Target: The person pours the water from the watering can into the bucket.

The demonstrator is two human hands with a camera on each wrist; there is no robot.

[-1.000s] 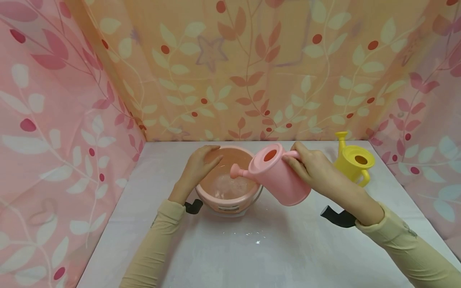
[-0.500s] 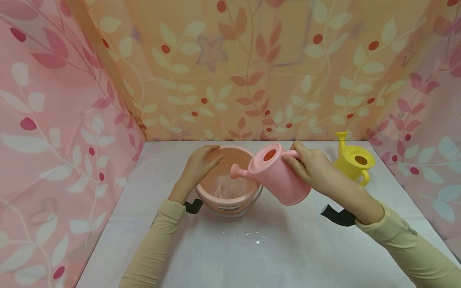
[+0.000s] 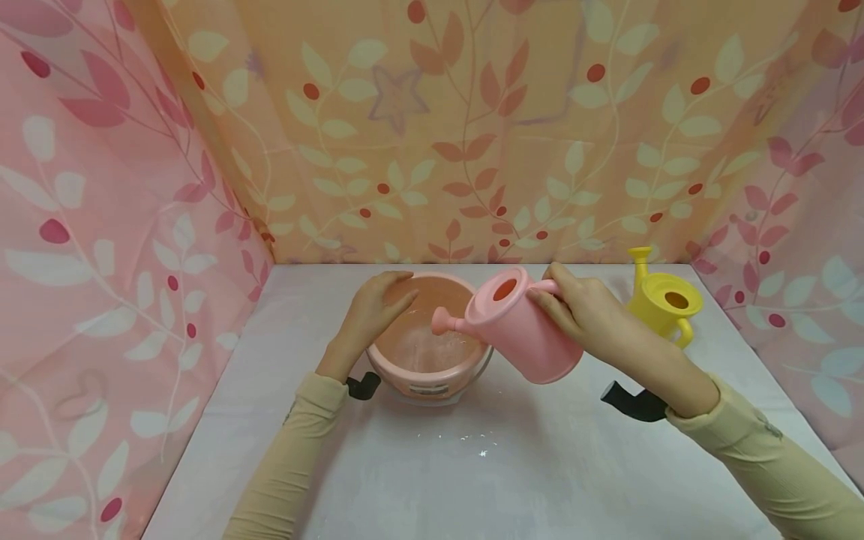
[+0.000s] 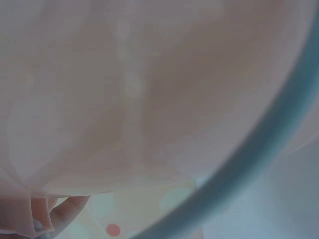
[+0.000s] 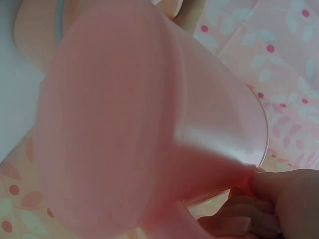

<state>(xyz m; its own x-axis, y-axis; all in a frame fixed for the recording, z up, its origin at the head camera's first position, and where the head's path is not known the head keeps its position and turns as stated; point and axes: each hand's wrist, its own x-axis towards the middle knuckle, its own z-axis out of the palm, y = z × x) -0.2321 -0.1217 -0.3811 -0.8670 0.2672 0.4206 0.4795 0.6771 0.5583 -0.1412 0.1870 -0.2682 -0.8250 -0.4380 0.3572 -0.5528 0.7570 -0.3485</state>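
Note:
A round pink bucket (image 3: 428, 376) with some clear water (image 3: 432, 346) inside stands on the table, its grey-blue bail handle (image 4: 259, 134) hanging across the left wrist view. My left hand (image 3: 367, 311) grips its left rim, thumb on the inner side; fingertips (image 4: 67, 214) show by a lug on the bucket. My right hand (image 3: 583, 311) holds a pink watering can (image 3: 523, 337) by its handle, thumb pressed near the top. The can tilts left, its spout head (image 3: 443, 321) over the bucket. In the right wrist view the can's base (image 5: 99, 124) fills much of the frame.
A yellow watering can (image 3: 664, 304) stands upright at the back right, partly behind my right wrist. Water drops (image 3: 482, 452) lie on the white table (image 3: 432, 495) before the bucket. Patterned curtains (image 3: 472, 135) enclose the back and sides.
The splashing on the water in the bucket has grown fainter. The pink watering can has risen very slightly with my right hand. My left hand stays in place.

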